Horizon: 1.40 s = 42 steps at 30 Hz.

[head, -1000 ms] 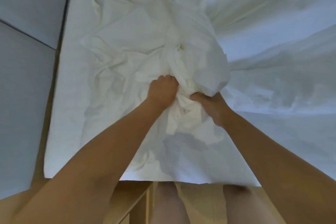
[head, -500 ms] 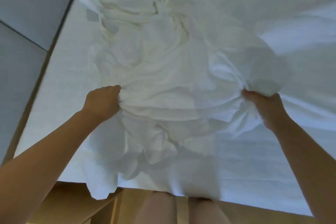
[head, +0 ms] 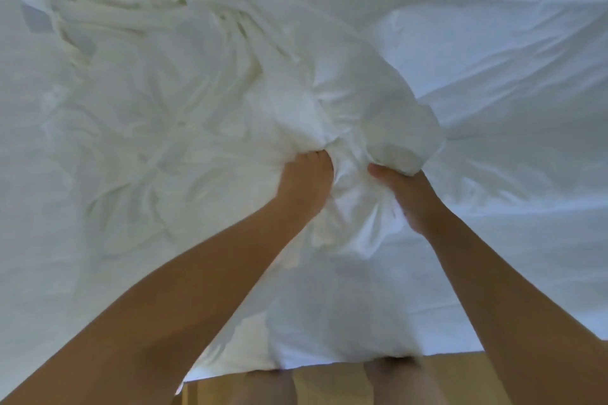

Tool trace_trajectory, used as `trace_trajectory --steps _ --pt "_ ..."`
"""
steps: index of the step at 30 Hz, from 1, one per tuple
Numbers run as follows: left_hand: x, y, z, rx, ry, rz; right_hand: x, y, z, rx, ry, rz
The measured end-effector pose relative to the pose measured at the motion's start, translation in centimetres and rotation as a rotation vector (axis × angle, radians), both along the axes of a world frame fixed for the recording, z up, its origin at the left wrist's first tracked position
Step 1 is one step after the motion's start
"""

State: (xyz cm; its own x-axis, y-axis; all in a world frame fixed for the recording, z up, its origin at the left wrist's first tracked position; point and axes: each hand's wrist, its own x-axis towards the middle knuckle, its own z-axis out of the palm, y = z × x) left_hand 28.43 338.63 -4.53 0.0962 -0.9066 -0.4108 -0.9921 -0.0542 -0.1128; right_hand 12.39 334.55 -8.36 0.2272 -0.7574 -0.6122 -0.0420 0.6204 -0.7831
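Both hands, left hand (head: 304,179) and right hand (head: 406,196), regathered close, bunching crumpled white sheet (head: 355,115).

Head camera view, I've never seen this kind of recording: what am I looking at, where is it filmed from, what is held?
There is no machine: a person works with bare hands, and one wide camera worn on the head looks forward and down, so the arms enter from below. A bed covered in white fills the picture. On it lies a crumpled white sheet. The left hand and right hand sit close together, each with a grip on a bunch of that sheet. Below are the person's legs and a wooden floor.
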Motion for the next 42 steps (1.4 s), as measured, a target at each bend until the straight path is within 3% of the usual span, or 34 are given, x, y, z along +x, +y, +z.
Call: trace_trajectory --steps 4,8,11,13,16,20,25,28,34,36,39,42 --pt "0.7 -1.0 1.5 -0.222 0.173 -0.021 -0.6 -0.8 -0.6 0.024 -0.044 -0.042" --pt "1.6 1.4 5.4 -0.16 0.027 0.269 -4.7 -4.8 3.2 -0.038 -0.077 0.047" --pt "3.1 3.9 8.4 -0.139 -0.093 0.508 -13.7 -10.5 5.7 -0.153 0.11 0.039" --pt "1.9 4.7 8.9 -0.08 -0.121 0.542 -20.8 -13.4 5.7 -0.219 0.219 -0.069" --pt "-2.0 4.6 8.0 0.078 -0.119 0.496 -25.8 -13.6 4.4 -0.221 0.277 0.002" --pt "-8.2 2.3 5.5 0.302 -0.143 0.355 -25.5 -11.9 1.4 -0.102 0.25 0.226" --pt "-15.8 -1.6 3.1 0.102 0.043 0.133 -25.2 -11.3 0.6 -0.025 0.152 0.284" --pt "-18.6 -3.4 0.5 0.091 0.088 0.066 -24.8 -10.9 0.4 -0.032 0.125 0.279" --pt "-20.9 -5.1 -5.5 0.208 -0.037 0.08 -23.5 -9.4 -0.4 0.002 0.156 0.281" --pt "-21.8 -6.3 -7.3 0.146 -0.034 0.068 -23.3 -9.2 -0.9 0.0 0.159 0.294" --pt "-22.6 -8.0 -7.1 0.031 0.134 0.077 -22.9 -9.3 -1.5 0.058 0.152 0.375" --pt "-23.3 -8.8 -4.6 -0.119 0.172 0.127 -23.3 -10.5 -0.8 0.096 0.008 0.392"
